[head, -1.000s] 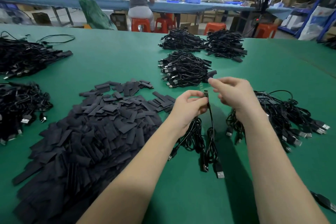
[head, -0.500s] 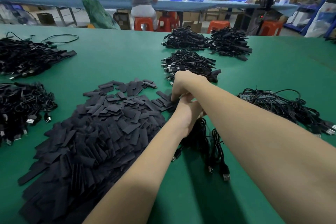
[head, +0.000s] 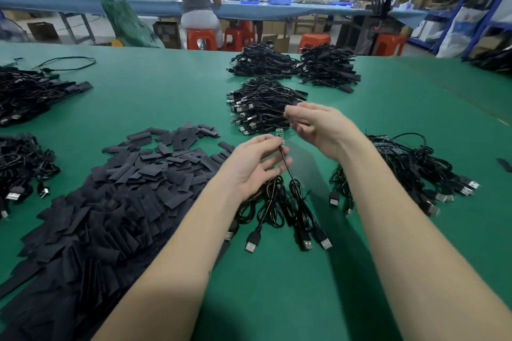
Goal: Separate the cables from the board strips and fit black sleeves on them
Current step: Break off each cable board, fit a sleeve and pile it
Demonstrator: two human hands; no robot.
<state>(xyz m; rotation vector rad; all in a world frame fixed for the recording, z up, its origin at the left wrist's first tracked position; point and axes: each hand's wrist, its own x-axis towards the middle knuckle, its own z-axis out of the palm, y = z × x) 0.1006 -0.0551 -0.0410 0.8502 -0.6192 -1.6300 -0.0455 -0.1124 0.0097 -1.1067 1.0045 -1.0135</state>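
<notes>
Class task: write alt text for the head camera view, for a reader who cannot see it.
A person's left hand pinches a black cable tipped with a small circuit board, while the right hand hovers beside it. On the green table lie a heap of black sleeves and cable bundles.

The table (head: 171, 97) wears a matt green mat, smooth and faintly scuffed. The black sleeves (head: 116, 202) heaped at near left look like flat, dull plastic tubing with a soft sheen on the creases. The cables (head: 279, 205) near the middle have glossy black plastic jackets and bright metal plug shells. The stools (head: 201, 39) at the far side are shiny orange plastic.
</notes>
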